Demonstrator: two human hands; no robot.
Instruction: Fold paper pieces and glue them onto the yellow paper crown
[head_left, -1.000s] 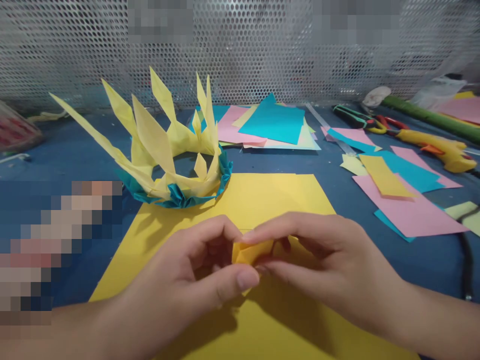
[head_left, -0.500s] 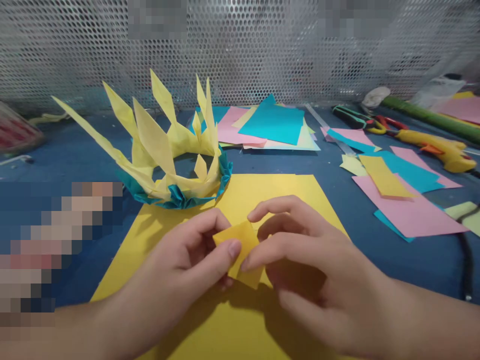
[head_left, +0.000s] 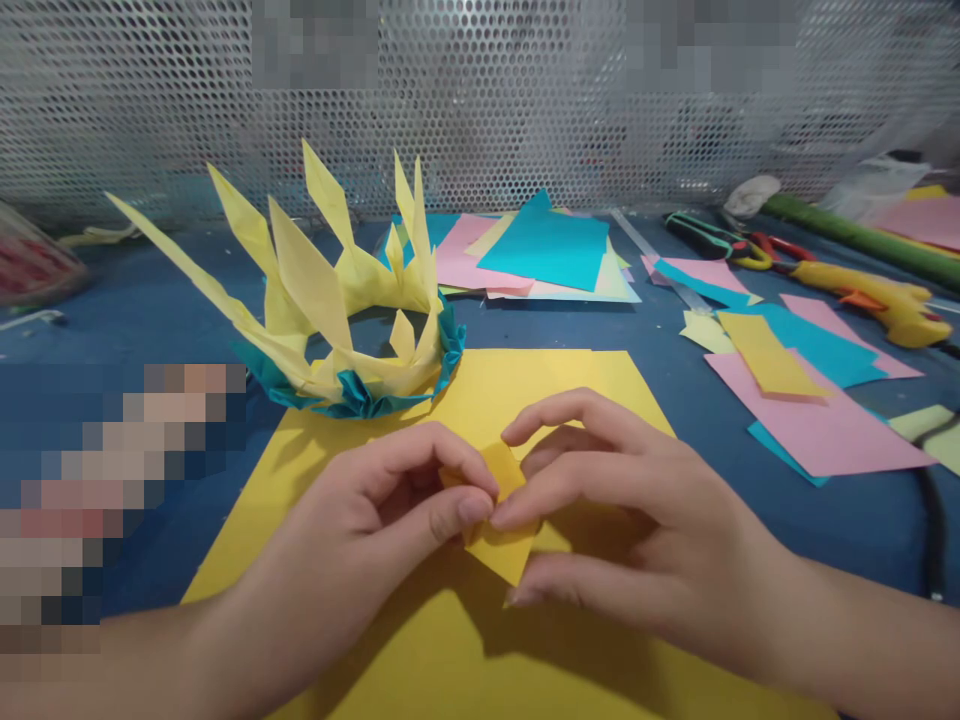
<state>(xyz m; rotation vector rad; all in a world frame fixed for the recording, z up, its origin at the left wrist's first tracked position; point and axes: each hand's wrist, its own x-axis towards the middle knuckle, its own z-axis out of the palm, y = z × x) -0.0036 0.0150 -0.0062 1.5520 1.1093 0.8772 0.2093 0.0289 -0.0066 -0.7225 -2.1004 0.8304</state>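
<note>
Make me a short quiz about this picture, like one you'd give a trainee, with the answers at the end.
1. Multiple choice: what do the left hand and the right hand both touch?
a) a pair of scissors
b) a small piece of yellow paper
c) a paintbrush

2. True or false: the trim around the base of the paper crown is pink.

3. Fill in the blank: the gun-shaped tool toward the right of the picture has a ______ body.

Key: 1. b. 2. False; the paper crown has blue trim. 3. yellow.
</note>
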